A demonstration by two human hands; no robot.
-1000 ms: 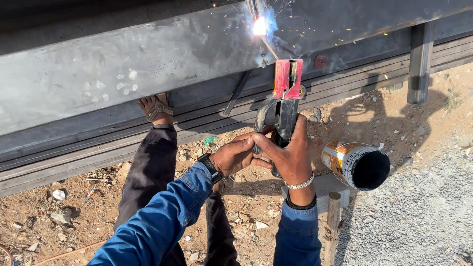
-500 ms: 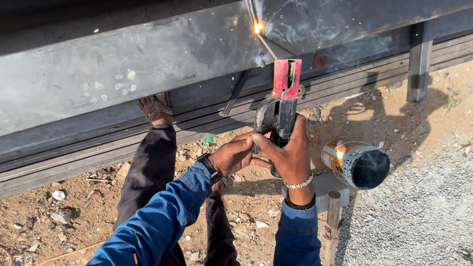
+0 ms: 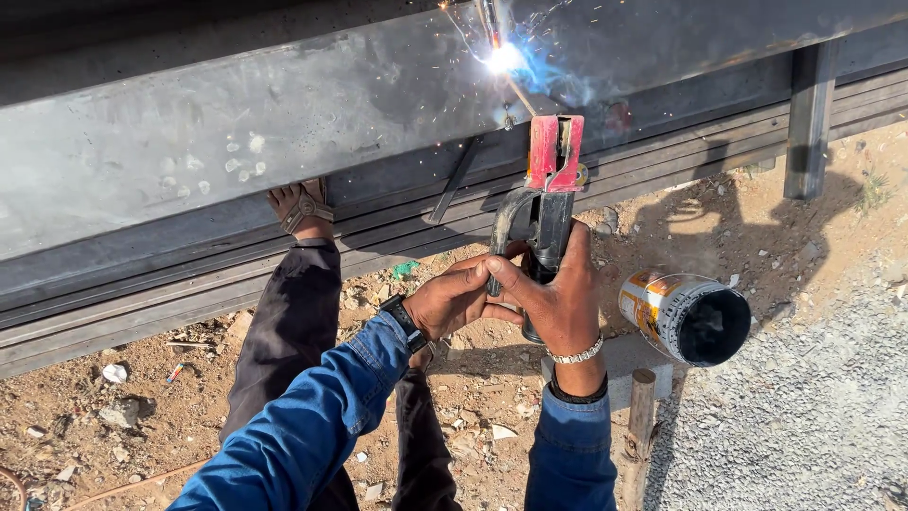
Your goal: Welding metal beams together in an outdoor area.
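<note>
steel beam [image 3: 284, 123] edge above hands [image 3: 511, 298]

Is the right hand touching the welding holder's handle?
Touching. The head view shows the right hand wrapped around the black handle of the welding holder, fingers closed on it with no gap.

The scene is set outdoors in hard sunlight, with sharp shadows cast on the ground. The lower left and centre of the frame are covered by reddish-brown dirt [image 3: 142, 397] strewn with small stones and scraps. Grey gravel [image 3: 804, 426] is spread across the lower right. A long grey steel beam [image 3: 236, 123] spans the upper frame, with stacked steel rails [image 3: 113, 312] beneath it. A vertical steel post [image 3: 811, 123] stands at the upper right.
</note>
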